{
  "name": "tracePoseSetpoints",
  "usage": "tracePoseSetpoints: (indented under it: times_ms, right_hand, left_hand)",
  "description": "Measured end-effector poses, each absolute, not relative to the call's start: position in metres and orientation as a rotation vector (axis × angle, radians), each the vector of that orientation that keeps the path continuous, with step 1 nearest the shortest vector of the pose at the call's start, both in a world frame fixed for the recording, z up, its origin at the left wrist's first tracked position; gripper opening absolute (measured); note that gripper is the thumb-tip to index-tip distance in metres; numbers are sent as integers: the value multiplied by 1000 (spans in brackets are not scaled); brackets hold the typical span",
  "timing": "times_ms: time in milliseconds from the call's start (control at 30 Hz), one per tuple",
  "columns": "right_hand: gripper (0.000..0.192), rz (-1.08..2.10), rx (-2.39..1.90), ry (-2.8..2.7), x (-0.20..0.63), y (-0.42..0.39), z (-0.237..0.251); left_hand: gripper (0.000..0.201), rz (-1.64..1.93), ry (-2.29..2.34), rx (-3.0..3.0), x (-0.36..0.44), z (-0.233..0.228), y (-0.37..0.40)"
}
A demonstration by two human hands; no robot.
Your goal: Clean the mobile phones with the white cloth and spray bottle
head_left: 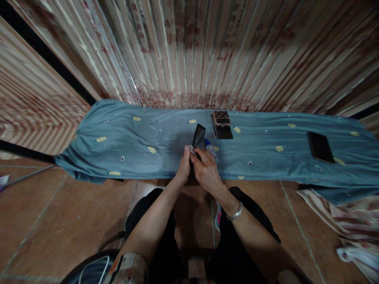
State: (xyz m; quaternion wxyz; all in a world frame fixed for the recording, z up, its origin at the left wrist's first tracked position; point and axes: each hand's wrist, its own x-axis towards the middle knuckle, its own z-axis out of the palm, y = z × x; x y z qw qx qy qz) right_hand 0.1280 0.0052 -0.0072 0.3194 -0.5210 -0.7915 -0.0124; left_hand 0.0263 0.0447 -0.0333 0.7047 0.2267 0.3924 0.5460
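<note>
A black phone (199,134) stands tilted up from between my two hands, its dark face showing above my fingers. My left hand (184,166) is closed around its lower left side, thumb on top. My right hand (206,170) is closed too, its fingers bent over the phone's lower part. Pressed between the hands is a small pale cloth-like piece (191,149), mostly hidden by my fingers. Just beyond my right fingers lies a small clear bottle (210,147) with a blue cap, partly covered by that hand.
The long narrow table has a blue-green cloth (171,165) with yellow prints. Behind the bottle lie a dark phone (224,132) and a checked case (221,117). A black tablet-like device (321,147) rests at the right. Pleated curtains (189,59) hang along the back edge.
</note>
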Motion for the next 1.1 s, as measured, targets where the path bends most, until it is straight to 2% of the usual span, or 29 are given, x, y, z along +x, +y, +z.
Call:
tracePoseSetpoints:
  times_ms: [167,433,533,800,1100]
  right_hand:
    - [44,-34,-1364,-2083,126,3,-9]
    - [44,14,-1353,-2136,120,-3,-12]
    - [42,23,-1313,-2144,118,-6,-12]
    - [39,-6,-1286,-2182,112,-14,-9]
    - [35,-84,-1234,-2162,115,-12,-15]
  left_hand:
    - [42,1160,903,484,26,-27,45]
    - [74,1054,866,377,24,-10,48]
    - [75,1071,875,283,21,2,48]
    - [61,1221,911,172,14,19,49]
    - [78,1134,786,221,2,21,48]
